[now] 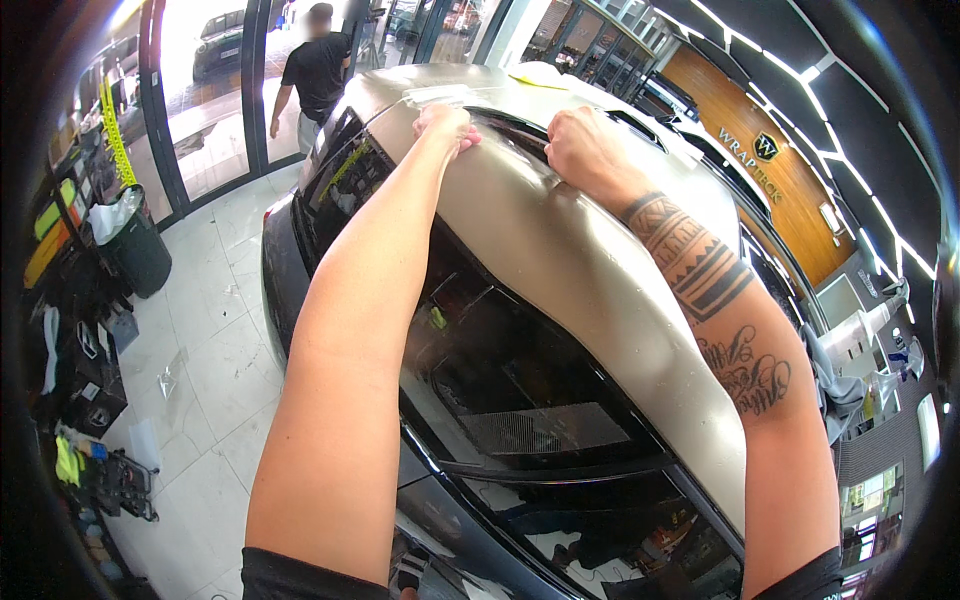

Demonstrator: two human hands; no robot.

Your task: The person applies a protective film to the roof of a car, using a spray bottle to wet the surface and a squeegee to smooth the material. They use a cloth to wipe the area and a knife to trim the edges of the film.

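A satin champagne film (600,290) lies over the upper body of a dark car (480,500), with wrinkles and bulges near my hands. Both my arms reach forward over it. My left hand (448,130) has its fingers closed on the film at the far side, beside a pale translucent strip (430,95). My right hand (575,150), on the tattooed arm, is clenched on the film a little to the right, where the sheet is pulled into creases. The fingertips of my right hand are mostly hidden.
A person (310,80) in a dark shirt stands by the glass doors at back left. A bin (135,255), tools and a small cart (110,475) line the left side. A yellow cloth (535,75) rests on the roof. Equipment (850,330) stands at right.
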